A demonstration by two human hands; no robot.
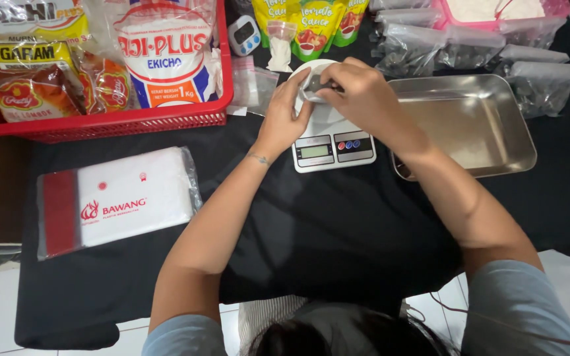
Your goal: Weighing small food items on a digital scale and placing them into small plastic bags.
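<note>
Far left: red basket (120, 122) packed with seasoning bags; below it, flat stack of white plastic pouches (123, 201) on black tabletop (338, 231). Centre: white digital kitchen scale (333, 146). Left hand (288, 112) and right hand (357, 92) over scale platform, both pinched shut on small clear plastic bag (313, 86), dark contents inside. Right: empty steel tray (476, 118); behind it, row of filled clear bags (470, 49).
</note>
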